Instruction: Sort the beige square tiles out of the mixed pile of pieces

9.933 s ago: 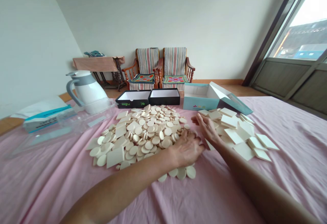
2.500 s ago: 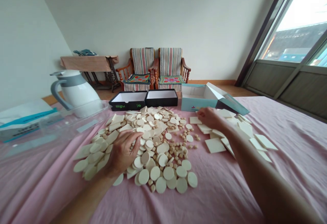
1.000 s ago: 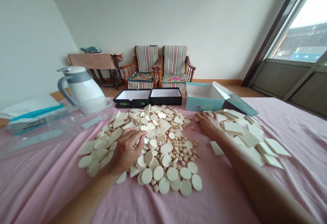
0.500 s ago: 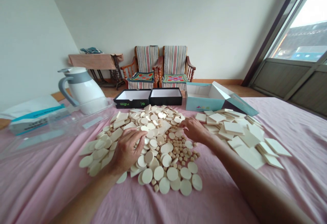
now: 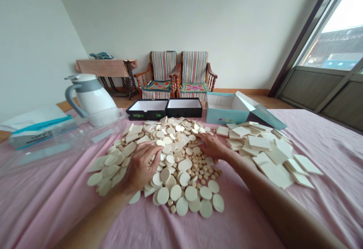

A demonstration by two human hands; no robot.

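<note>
- Room: a window [image 5: 338, 25] fills the upper right; two wooden armchairs [image 5: 161, 75] stand against the far wall.
- Surface: a pink sheet [image 5: 48, 207] covers the work area and shows shallow creases.
- Far edge, left to right: a white jug [image 5: 92, 97], a clear plastic tray [image 5: 68, 137], two open black boxes [image 5: 146, 109] and an open teal box [image 5: 227, 113].
- Centre: a heaped pile of cream discs [image 5: 176, 193], mixed with small round pegs [image 5: 200, 169].
- Right of the pile: overlapping cream squares [image 5: 259, 143].
- Left hand [image 5: 140, 169]: fingers curved, resting on the pile's left side; whether it grips any piece cannot be told.
- Right hand [image 5: 211, 147]: half-closed on the pile's upper right edge; whether it grips any piece cannot be told.
</note>
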